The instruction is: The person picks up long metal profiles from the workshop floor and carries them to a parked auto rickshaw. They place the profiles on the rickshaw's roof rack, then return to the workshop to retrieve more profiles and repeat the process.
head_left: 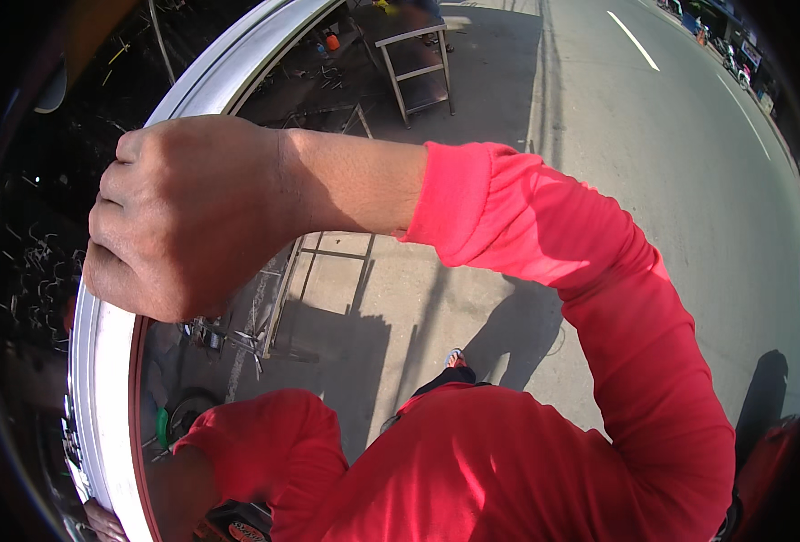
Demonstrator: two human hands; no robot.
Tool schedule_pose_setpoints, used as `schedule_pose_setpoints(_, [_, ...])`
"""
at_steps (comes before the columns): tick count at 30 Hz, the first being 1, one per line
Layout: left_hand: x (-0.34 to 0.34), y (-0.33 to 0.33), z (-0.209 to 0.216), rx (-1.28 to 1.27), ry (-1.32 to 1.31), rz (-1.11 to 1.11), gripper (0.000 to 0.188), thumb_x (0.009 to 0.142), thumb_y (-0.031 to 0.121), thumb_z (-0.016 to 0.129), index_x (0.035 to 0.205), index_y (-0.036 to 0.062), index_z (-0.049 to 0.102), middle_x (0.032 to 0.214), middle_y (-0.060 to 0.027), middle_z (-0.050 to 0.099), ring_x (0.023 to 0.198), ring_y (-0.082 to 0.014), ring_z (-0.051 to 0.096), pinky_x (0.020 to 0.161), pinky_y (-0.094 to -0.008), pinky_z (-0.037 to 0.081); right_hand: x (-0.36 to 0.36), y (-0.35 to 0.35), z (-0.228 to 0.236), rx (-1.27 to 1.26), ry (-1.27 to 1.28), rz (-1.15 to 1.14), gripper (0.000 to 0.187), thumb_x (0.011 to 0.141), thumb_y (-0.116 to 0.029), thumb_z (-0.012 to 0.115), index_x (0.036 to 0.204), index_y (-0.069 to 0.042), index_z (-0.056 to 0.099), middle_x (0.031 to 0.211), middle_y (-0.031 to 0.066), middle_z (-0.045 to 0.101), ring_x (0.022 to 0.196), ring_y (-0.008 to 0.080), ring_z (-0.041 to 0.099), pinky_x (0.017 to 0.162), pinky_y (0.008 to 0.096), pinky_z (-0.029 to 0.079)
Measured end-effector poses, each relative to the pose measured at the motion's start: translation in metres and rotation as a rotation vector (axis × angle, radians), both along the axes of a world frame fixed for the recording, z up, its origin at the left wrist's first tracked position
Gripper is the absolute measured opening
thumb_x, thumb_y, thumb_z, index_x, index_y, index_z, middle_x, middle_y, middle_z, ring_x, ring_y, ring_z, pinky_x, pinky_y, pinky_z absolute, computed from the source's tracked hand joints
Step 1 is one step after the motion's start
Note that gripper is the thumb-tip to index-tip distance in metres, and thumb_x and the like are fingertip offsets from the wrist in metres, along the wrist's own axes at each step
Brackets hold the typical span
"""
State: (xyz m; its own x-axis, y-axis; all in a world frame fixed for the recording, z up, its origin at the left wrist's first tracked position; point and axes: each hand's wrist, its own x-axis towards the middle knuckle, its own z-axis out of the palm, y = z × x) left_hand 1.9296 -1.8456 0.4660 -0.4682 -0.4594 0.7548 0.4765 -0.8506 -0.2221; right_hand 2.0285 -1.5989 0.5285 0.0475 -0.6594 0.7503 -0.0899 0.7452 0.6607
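Observation:
A long silver metal bar (113,388), ridged along its face like an aluminium profile, runs up the left side and bends in the fisheye picture. My right hand (187,217) reaches across from the right and is closed over the bar, knuckles up; its fingertips are hidden. Lower down, my left hand (176,497) is in shade behind the bar, and its fingers show curled round the outer edge. Both arms wear red sleeves.
A metal stand (418,77) is on the pavement ahead. Below my right wrist lies a thin metal frame (327,253). Dark clutter with scrap pieces (38,262) fills the left. A paved road (689,181) with white lines runs along the right.

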Motion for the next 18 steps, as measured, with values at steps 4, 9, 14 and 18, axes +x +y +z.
schedule_pose_setpoints(4, [-0.02, 0.116, 0.014, 0.009, -0.006, -0.012, 0.072, 0.069, 0.06, 0.07, 0.102, -0.0011, 0.049, 0.084, -0.0104, 0.044, 0.067, -0.0177, 0.046, 0.069, -0.0262, 0.042, -0.025, 0.115, 0.014, 0.024, -0.007, 0.025, 0.02, 0.074, -0.025, 0.063, 0.064, -0.007, 0.059, 0.056, 0.0053, 0.059, 0.055, 0.0208, 0.064, 0.051, 0.0336, 0.051])
schedule_pose_setpoints(9, [-0.055, 0.288, 0.023, -0.018, 0.0, -0.008, 0.072, 0.068, 0.059, 0.07, 0.102, -0.0009, 0.049, 0.084, -0.0106, 0.044, 0.068, -0.0181, 0.046, 0.07, -0.0266, 0.041, -0.076, 0.27, 0.02, -0.023, 0.133, 0.079, 0.021, 0.067, -0.025, 0.066, 0.068, -0.005, 0.06, 0.064, 0.0065, 0.059, 0.06, 0.0183, 0.061, 0.053, 0.0296, 0.047])
schedule_pose_setpoints(14, [-0.076, 0.431, 0.01, -0.001, -0.01, 0.075, 0.071, 0.068, 0.059, 0.07, 0.101, -0.0006, 0.049, 0.084, -0.0107, 0.044, 0.068, -0.0185, 0.045, 0.07, -0.0271, 0.041, -0.117, 0.411, 0.002, -0.05, 0.115, 0.134, 0.021, 0.068, -0.024, 0.065, 0.074, -0.004, 0.061, 0.068, 0.0084, 0.06, 0.06, 0.0196, 0.061, 0.057, 0.0301, 0.05])
schedule_pose_setpoints(18, [-0.11, 0.527, 0.011, 0.059, -0.001, 0.26, 0.071, 0.068, 0.059, 0.07, 0.101, -0.0004, 0.049, 0.084, -0.0108, 0.043, 0.068, -0.0188, 0.045, 0.07, -0.0275, 0.041, -0.179, 0.527, 0.012, 0.024, 0.245, 0.27, 0.022, 0.066, -0.027, 0.066, 0.071, -0.006, 0.059, 0.061, 0.0054, 0.057, 0.052, 0.0182, 0.057, 0.052, 0.0289, 0.046])
